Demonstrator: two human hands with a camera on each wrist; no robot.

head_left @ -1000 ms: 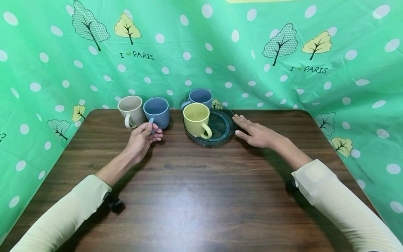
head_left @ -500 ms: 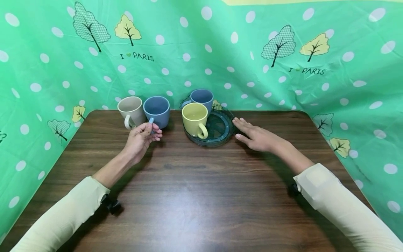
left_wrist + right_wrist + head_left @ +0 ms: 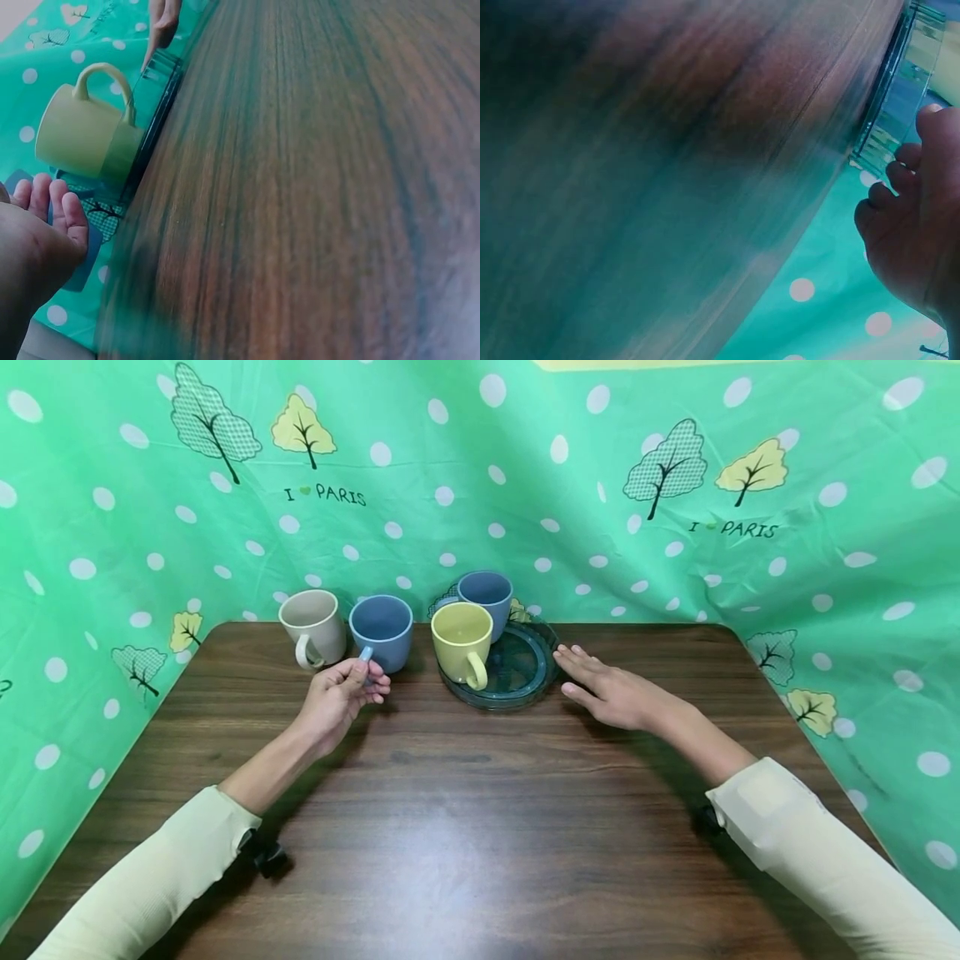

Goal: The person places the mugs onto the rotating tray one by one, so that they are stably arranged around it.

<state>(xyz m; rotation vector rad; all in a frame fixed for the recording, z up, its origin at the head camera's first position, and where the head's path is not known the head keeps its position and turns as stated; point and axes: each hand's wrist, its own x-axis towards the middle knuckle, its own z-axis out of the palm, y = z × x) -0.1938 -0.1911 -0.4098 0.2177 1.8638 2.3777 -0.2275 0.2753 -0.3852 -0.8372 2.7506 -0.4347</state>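
My left hand (image 3: 335, 700) pinches the handle of a blue mug (image 3: 392, 647), which is upright on the table (image 3: 480, 810). In the left wrist view my palm and fingers hide most of that mug. To its right lies a round, dark green see-through tray (image 3: 517, 681). A yellow mug (image 3: 459, 643) stands on the tray's left part, its handle toward me. Behind it is a second blue mug (image 3: 491, 597), partly hidden. My right hand (image 3: 618, 693) has its fingers extended, fingertips right at the tray's right rim.
Left of the held mug stands a cream mug (image 3: 309, 622), close beside it. A green polka-dot curtain (image 3: 495, 468) hangs along the table's back edge and sides. The tray sits near that back edge.
My left hand and its blue mug have shifted slightly right, away from the cream mug. On the tray, the yellow mug has moved slightly left and the rear blue mug slightly right.
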